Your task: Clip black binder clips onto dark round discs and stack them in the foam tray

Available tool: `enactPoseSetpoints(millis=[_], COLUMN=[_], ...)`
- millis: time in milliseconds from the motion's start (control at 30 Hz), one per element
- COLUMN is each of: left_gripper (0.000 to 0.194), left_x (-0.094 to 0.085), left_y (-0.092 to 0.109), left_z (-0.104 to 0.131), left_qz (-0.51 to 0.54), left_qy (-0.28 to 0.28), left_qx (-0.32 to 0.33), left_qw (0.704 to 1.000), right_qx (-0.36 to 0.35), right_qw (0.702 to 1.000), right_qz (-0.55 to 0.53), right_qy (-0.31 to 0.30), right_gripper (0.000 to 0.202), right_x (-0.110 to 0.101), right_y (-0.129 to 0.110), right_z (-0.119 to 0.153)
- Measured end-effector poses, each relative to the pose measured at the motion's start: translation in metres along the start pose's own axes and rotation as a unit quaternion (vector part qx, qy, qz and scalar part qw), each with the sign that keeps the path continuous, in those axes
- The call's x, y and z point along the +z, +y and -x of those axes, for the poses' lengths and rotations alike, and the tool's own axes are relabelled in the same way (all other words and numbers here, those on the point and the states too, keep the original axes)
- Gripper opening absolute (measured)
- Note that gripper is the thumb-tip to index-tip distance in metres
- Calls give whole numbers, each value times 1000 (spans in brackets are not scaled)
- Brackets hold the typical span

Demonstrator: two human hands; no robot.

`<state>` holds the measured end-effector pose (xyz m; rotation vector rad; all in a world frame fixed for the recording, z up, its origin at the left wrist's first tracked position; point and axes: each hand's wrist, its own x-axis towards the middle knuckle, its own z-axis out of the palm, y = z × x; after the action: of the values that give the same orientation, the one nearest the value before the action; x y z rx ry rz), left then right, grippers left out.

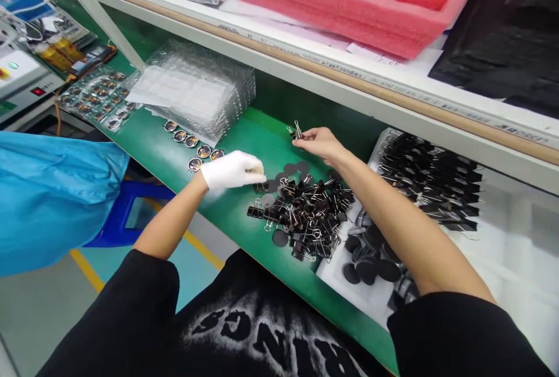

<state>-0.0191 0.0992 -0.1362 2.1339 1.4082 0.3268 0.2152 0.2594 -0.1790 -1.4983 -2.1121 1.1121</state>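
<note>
My right hand (324, 145), bare, is raised over the green bench with its fingers closed on a black binder clip (297, 131) whose wire handles point up. In a white glove, my left hand (232, 172) hovers near the pile with fingers pinched together; what they hold, if anything, I cannot make out. Between and below both hands lies a heap of black binder clips (317, 214) with silver handles. Flat black discs (280, 238) lie around and among them. Just left of the glove sit several round metal-rimmed parts (204, 151) with dark and orange insides.
Clear plastic trays (192, 91) are stacked at the back left. To the right, a white tray (336, 275) holds dark discs (367, 269) and rows of black clips (432, 179). A shelf (305, 68) carrying a pink foam tray (349, 10) overhangs the bench. Blue fabric (52, 196) is at left.
</note>
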Motion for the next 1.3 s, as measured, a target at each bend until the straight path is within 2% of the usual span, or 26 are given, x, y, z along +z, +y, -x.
enactPoseSetpoints(millis=[67, 133, 200, 267, 333, 400, 433, 533, 567, 633, 733, 833, 1000, 1167, 1300], left_gripper=[33, 33, 33, 36, 41, 49, 53, 58, 58, 58, 58, 57, 55, 55, 55], left_x=[2, 10, 20, 27, 27, 21, 18, 12, 13, 18, 29, 36, 41, 43, 43], left_y=[-1, -2, -2, -3, -5, -6, -7, -10, -11, -16, -26, -35, -39, -39, -39], left_z=[-16, -36, -55, -68, -75, -81, -85, -106, -114, -127, -135, -129, -123, -126, -126], left_qz=[-5, -31, -41, -39, -46, -72, -84, -86, -79, -65, -69, -84, -122, -140, -130], left_qy=[127, 217, 239, 215, 203, 241, 274, 353, 362, 366, 379, 384, 375, 379, 374], left_qx=[-115, -227, -305, -344, -350, -341, -336, -353, -369, -406, -423, -420, -427, -423, -425], left_qw=[985, 949, 921, 913, 913, 906, 897, 862, 852, 835, 820, 818, 814, 811, 814], right_qx=[19, 24, 15, 19, 48, 54, 23, -162, -214, -264, -276, -295, -305, -312, -317], right_qw=[999, 997, 995, 992, 984, 971, 965, 935, 919, 898, 896, 900, 912, 914, 914], right_qz=[29, 57, 75, 103, 159, 229, 259, 309, 317, 323, 315, 285, 251, 228, 221], right_qy=[17, 40, 61, 71, 62, 46, 31, -57, -93, -138, -150, -145, -112, -121, -124], right_gripper=[58, 82, 100, 110, 106, 89, 79, 57, 58, 62, 48, 38, 40, 42, 42], right_x=[1, 5, 10, 13, 11, 3, -3, -20, -23, -25, -20, -15, -2, 12, 15], right_y=[1, 0, -5, -13, -22, -27, -27, -20, -16, -7, 3, 9, 5, -4, -5], right_z=[-1, -1, -2, 0, 2, 4, 5, 2, 0, -3, -7, -11, -18, -23, -25])
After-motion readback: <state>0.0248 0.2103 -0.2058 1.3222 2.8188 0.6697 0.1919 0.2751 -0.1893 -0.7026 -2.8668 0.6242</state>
